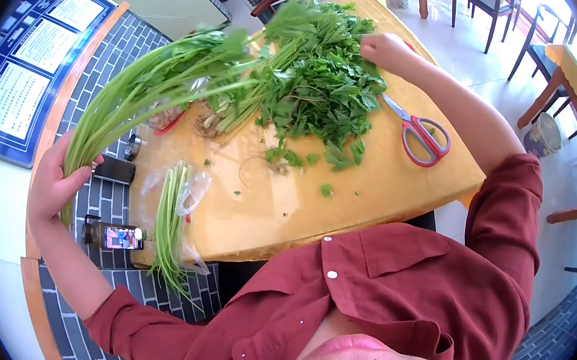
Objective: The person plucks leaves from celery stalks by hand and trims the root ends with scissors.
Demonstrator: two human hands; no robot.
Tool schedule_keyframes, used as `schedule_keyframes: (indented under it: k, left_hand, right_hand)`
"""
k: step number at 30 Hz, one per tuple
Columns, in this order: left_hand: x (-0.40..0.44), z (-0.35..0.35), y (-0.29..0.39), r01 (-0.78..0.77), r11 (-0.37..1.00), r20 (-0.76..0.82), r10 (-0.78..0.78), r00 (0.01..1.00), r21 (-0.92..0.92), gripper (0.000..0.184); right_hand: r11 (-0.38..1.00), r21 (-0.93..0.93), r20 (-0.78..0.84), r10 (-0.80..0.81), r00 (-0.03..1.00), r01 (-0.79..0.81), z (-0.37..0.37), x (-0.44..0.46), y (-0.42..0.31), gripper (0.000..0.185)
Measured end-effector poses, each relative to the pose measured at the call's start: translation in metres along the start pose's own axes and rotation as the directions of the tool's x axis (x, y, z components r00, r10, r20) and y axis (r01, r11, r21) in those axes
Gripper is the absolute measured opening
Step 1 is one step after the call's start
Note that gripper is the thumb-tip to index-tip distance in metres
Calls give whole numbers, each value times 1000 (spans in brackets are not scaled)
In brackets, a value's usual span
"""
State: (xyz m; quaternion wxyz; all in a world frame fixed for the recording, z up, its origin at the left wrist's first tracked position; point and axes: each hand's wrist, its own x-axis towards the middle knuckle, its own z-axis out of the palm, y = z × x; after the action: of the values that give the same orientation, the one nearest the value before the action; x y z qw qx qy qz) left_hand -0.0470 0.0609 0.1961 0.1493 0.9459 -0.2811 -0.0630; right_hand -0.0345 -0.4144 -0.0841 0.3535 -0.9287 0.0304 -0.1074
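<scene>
My left hand is closed around the lower stalks of a bunch of long celery. The bunch arches over the table's left side, its leafy tops reaching toward the back. At the far right edge of a pile of cut celery leaves, my right hand has its fingers curled; what they hold, if anything, is hidden. Red-handled scissors lie on the table to the right of the pile, blades toward the leaves. Rooted celery stalks lie left of the pile.
A smaller bunch of trimmed stalks lies on a plastic bag at the front left of the yellow-covered table. A lit phone is beside it. Chairs and a bucket stand beyond, on the right.
</scene>
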Motion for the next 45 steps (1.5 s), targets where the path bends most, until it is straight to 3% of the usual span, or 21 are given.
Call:
schedule_keyframes:
  k: [3,4,7,10,13,18,23,27,31,34,35,36,37,38,41,42,43,45]
  left_hand:
    - [-6,-4,-5,4,1000,-61,-4,998,-2,51]
    - [-7,-4,-5,4,1000,-58,-5,998,-20,52]
    - [-6,-7,-7,-10,996,-72,4,997,-86,53]
    - [-3,-6,-14,-36,986,-90,21,996,-161,56]
    - [-2,-7,-13,-61,980,-81,47,996,-187,57]
    - [-5,-12,-19,-73,977,-97,54,994,-202,57]
    - [-12,-20,-24,-31,975,-119,5,993,-221,58]
    - [-13,-20,-31,-44,973,-131,14,991,-229,56]
    - [-8,-18,-37,-32,979,-94,14,995,-203,55]
    - [-5,-16,-39,-14,981,-57,3,998,-191,54]
    - [-4,-15,-38,-6,982,-41,-2,999,-190,53]
    - [-3,-13,-36,-8,984,-51,-1,999,-179,53]
    - [-2,-10,-34,-9,985,-61,-2,998,-171,52]
    - [-2,-8,-33,-6,987,-67,-5,998,-163,52]
    - [-3,-7,-35,-25,985,-63,14,998,-171,51]
    - [-3,-8,-35,-24,985,-67,13,998,-169,51]
    - [-3,-7,-34,-20,985,-65,9,998,-169,51]
    - [-1,-6,-35,-20,983,-53,10,999,-185,52]
  right_hand:
    - [961,23,178,-275,945,276,14,-14,1,35]
    - [959,5,250,-276,928,284,20,-11,-1,54]
    - [774,-190,-13,-618,786,605,44,-3,-20,58]
    - [850,155,-242,-462,853,504,49,-10,-68,55]
    - [832,322,-269,-377,886,452,54,-1,-97,53]
    - [782,135,-324,-545,773,609,66,4,-95,24]
    - [865,216,7,-466,885,454,47,-2,-53,19]
    - [842,303,-50,-455,889,447,37,-9,-41,19]
    - [719,-90,-184,-692,698,689,43,-3,-31,18]
    - [873,62,-145,-471,870,483,39,-13,-35,17]
    - [837,382,-192,-342,920,391,38,-11,-33,17]
    - [695,663,-190,-204,960,279,37,-7,-28,16]
    - [464,872,-137,-74,988,156,37,-2,-24,15]
    - [106,993,34,138,990,-49,40,4,-20,17]
    - [684,710,177,56,983,-167,38,5,-21,29]
    - [858,500,33,-157,987,119,42,5,-23,38]
    - [899,304,-116,-294,949,316,44,7,-31,39]
    - [802,-170,-295,-596,747,573,53,13,-55,40]
